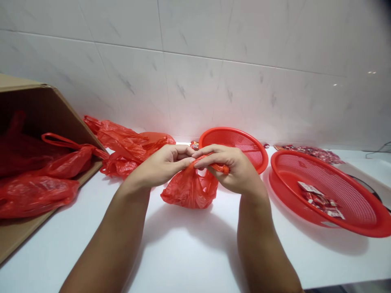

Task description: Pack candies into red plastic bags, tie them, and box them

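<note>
Between my two hands hangs a small red plastic bag [190, 190], its lower part bulging just over or on the white counter. My left hand [163, 165] is closed, thumb and fingers pinching the gathered top of the bag. My right hand [230, 165] grips the same top from the other side, with twisted handle plastic showing under its fingers. The fingertips of both hands meet at the bag's neck. What the bag contains is hidden by the red plastic.
At left a cardboard box [73, 112] on its side holds red bags [36, 195]. More red bags [122, 140] lie beside it. Behind my hands stands a red basket [235, 136]; at right, a larger red basket [284, 183] holds small packets [320, 201]. A tiled wall [195, 77] closes the back.
</note>
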A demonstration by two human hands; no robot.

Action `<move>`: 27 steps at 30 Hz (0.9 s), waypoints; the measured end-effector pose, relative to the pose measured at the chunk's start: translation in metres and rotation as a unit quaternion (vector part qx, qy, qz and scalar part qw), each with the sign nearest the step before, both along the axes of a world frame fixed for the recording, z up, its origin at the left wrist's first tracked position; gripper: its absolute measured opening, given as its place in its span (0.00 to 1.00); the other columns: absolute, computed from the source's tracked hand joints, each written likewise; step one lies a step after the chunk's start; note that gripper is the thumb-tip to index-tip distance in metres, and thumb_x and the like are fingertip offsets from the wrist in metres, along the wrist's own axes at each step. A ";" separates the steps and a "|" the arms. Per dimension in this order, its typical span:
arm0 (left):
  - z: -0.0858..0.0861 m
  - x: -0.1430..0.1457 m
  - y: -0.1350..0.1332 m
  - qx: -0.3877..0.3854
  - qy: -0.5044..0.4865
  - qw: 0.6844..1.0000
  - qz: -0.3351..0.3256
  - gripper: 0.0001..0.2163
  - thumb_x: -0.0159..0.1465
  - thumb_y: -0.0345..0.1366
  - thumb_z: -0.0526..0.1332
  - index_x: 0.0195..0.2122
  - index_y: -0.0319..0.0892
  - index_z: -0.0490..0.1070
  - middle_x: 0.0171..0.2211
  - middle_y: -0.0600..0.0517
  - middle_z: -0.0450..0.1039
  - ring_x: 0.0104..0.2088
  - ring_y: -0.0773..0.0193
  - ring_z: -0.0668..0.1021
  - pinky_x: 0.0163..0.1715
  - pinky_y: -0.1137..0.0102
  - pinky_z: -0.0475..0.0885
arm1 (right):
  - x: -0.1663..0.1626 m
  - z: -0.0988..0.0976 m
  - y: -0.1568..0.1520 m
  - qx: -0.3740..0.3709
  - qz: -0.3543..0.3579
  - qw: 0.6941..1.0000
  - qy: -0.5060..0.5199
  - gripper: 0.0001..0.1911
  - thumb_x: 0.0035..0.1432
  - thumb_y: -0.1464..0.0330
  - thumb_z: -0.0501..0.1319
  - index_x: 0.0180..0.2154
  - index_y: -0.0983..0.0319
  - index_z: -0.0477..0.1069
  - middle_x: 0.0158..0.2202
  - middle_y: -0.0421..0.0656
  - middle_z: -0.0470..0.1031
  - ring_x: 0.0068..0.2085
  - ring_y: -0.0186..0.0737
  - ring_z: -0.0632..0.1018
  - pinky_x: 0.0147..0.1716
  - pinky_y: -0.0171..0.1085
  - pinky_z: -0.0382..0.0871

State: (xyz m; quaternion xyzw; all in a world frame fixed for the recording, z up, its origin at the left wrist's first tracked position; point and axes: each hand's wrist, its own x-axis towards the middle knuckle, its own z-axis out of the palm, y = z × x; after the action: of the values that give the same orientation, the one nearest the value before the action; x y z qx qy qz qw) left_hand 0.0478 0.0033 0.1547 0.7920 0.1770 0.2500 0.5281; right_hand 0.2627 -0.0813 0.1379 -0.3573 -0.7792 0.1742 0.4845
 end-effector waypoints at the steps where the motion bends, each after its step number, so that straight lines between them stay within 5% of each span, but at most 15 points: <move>1: 0.000 0.001 0.000 0.004 -0.001 1.000 0.007 0.09 0.70 0.42 0.65 0.44 0.44 0.82 0.41 0.46 0.83 0.43 0.56 0.84 0.46 0.64 0.79 | 0.000 0.000 0.000 0.000 0.006 1.000 -0.002 0.17 0.67 0.76 0.61 0.45 0.52 0.85 0.54 0.42 0.83 0.54 0.44 0.83 0.49 0.43 0.82; 7: -0.002 -0.007 0.005 0.141 0.099 0.972 0.159 0.10 0.66 0.43 0.67 0.30 0.45 0.77 0.28 0.52 0.76 0.26 0.64 0.75 0.26 0.71 0.67 | 0.008 -0.003 0.006 -0.114 -0.074 0.990 -0.019 0.15 0.71 0.71 0.58 0.49 0.56 0.82 0.51 0.45 0.84 0.52 0.44 0.84 0.54 0.45 0.79; 11: -0.005 -0.028 0.025 0.194 0.244 0.910 0.272 0.14 0.62 0.37 0.67 0.21 0.44 0.70 0.20 0.53 0.71 0.18 0.66 0.68 0.19 0.69 0.57 | 0.035 -0.009 0.005 -0.313 -0.139 0.937 -0.063 0.13 0.70 0.67 0.59 0.33 0.61 0.78 0.37 0.46 0.85 0.39 0.44 0.86 0.42 0.41 0.80; 14: -0.003 -0.041 0.035 0.223 0.299 0.876 0.305 0.12 0.64 0.37 0.64 0.22 0.44 0.71 0.21 0.53 0.72 0.19 0.63 0.71 0.20 0.68 0.59 | 0.059 -0.009 -0.003 -0.402 -0.184 0.895 -0.060 0.14 0.70 0.64 0.58 0.31 0.61 0.73 0.35 0.45 0.84 0.37 0.42 0.86 0.35 0.36 0.78; 17: 0.003 -0.037 0.025 0.206 0.223 0.906 0.293 0.08 0.67 0.40 0.63 0.32 0.45 0.76 0.30 0.51 0.79 0.28 0.60 0.78 0.25 0.68 0.68 | 0.065 -0.002 -0.011 -0.389 -0.197 0.898 -0.055 0.15 0.71 0.59 0.58 0.32 0.60 0.70 0.38 0.45 0.82 0.38 0.41 0.86 0.27 0.32 0.71; 21: 0.008 -0.013 -0.005 0.205 0.060 0.949 0.232 0.09 0.70 0.41 0.61 0.37 0.43 0.76 0.42 0.47 0.81 0.41 0.57 0.82 0.35 0.66 0.76 | 0.031 0.006 -0.008 -0.320 -0.045 0.946 -0.019 0.16 0.70 0.56 0.59 0.34 0.59 0.72 0.50 0.48 0.80 0.41 0.42 0.84 0.24 0.32 0.69; 24: 0.005 0.001 -0.022 0.218 -0.005 0.959 0.181 0.09 0.73 0.39 0.60 0.38 0.42 0.74 0.47 0.46 0.80 0.43 0.59 0.81 0.40 0.66 0.78 | -0.006 0.001 0.003 -0.272 0.034 0.961 -0.040 0.13 0.71 0.61 0.58 0.34 0.59 0.72 0.40 0.42 0.79 0.35 0.37 0.78 0.28 0.33 0.68; 27: 0.001 0.004 -0.029 0.200 -0.022 0.965 0.166 0.08 0.75 0.42 0.58 0.48 0.44 0.72 0.51 0.46 0.79 0.44 0.60 0.82 0.41 0.66 0.79 | -0.028 -0.006 0.010 -0.226 0.005 0.973 -0.039 0.13 0.70 0.69 0.55 0.30 0.59 0.68 0.28 0.36 0.72 0.28 0.32 0.70 0.27 0.33 0.61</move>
State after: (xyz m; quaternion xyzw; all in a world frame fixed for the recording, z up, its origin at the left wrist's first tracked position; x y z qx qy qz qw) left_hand 0.0514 -0.0256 0.1553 0.8352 0.2413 0.3819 0.3138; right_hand 0.2345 -0.0711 0.1322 -0.4601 -0.7396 0.3341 0.3601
